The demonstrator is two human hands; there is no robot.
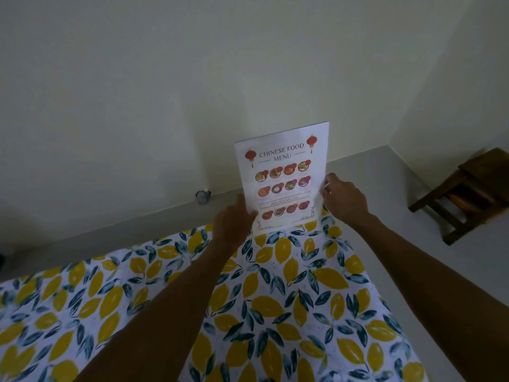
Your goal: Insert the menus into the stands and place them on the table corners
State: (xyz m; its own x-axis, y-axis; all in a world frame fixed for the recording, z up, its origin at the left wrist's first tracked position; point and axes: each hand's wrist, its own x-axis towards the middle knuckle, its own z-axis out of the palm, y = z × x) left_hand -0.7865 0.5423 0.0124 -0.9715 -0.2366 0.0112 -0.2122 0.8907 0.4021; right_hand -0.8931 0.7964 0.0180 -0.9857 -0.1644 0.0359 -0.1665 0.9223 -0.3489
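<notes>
A white "Chinese Food Menu" sheet with red lanterns and dish photos stands upright at the far right corner of the table, which wears a lemon-print cloth. It appears to sit in a clear stand whose edge shows faintly at the sheet's right side. My left hand grips the menu's lower left edge. My right hand pinches its right edge, at the stand. Both arms reach forward across the cloth.
A dark wooden stool stands on the grey floor to the right of the table. A small round object lies at the foot of the pale wall beyond the table's far edge.
</notes>
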